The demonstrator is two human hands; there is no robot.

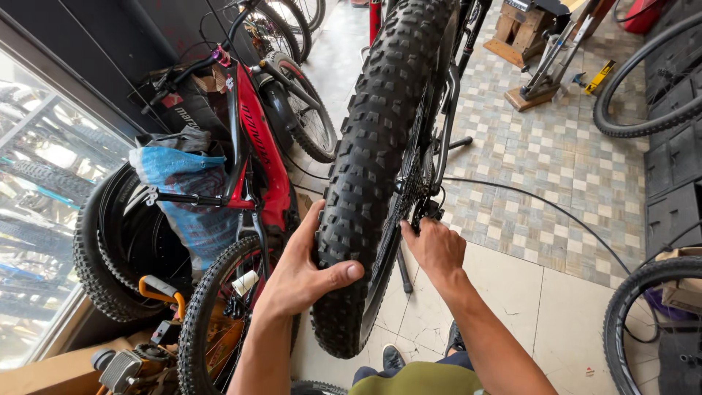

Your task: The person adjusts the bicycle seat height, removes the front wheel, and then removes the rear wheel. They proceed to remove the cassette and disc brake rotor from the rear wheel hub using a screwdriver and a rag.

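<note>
A fat knobby tyre on a bicycle wheel stood upright in the middle of the view, its lower end near the person's knees and its top running out of the frame. The left hand gripped the tyre's tread from the left side, thumb lying across the knobs. The right hand was closed around a small dark part by the wheel's hub, on the right side; what exactly it pinched could not be told. Left of the wheel a red bike leaned among other tyres, with a blue sack hanging on it. Behind lay a checkered floor, crossed by a thin black cable, and a wooden stand stood farther back.
</note>
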